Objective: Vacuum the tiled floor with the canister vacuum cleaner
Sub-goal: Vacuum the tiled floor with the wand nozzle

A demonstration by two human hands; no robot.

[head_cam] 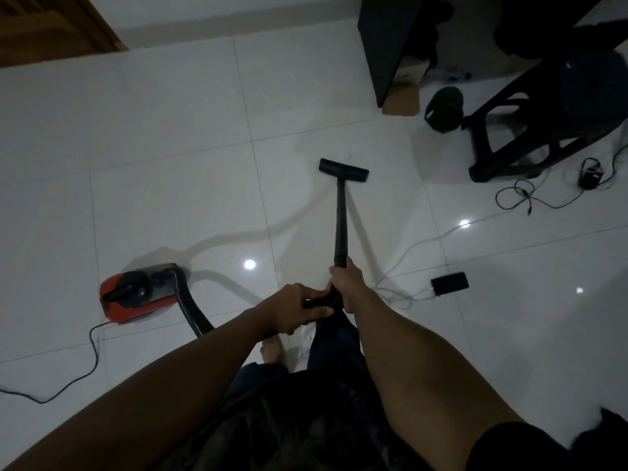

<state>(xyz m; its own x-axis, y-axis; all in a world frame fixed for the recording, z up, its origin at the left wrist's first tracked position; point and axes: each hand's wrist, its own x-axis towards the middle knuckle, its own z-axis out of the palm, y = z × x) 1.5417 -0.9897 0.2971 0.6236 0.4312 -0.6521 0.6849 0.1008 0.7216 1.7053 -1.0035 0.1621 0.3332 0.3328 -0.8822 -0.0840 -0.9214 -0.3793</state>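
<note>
Power cord (91,348) trails in from the left edge across the white tiled floor (163,137) to the red canister vacuum cleaner (136,295), which sits left of the person. From its front a black hose (190,311) loops down and right toward the hands. The left hand (295,309) is wrapped around the hose end of the handle; the right hand (345,283), just ahead of it, is closed around the base of the wand (341,222).

The wand's long axis runs straight away from the body, pointing forward, and ends in the floor nozzle (344,169), which lies flat on the tile with its width across the stroke.

Doing this pass well likely means keeping the nozzle flat, pushing in straight overlapping lanes along the grout lines, and letting the hose follow loosely.

To the right lie a white cable (418,246), a phone (449,283), tangled black wires (523,197) and a black chair (543,130); the nozzle should stay clear of these cords.
</note>
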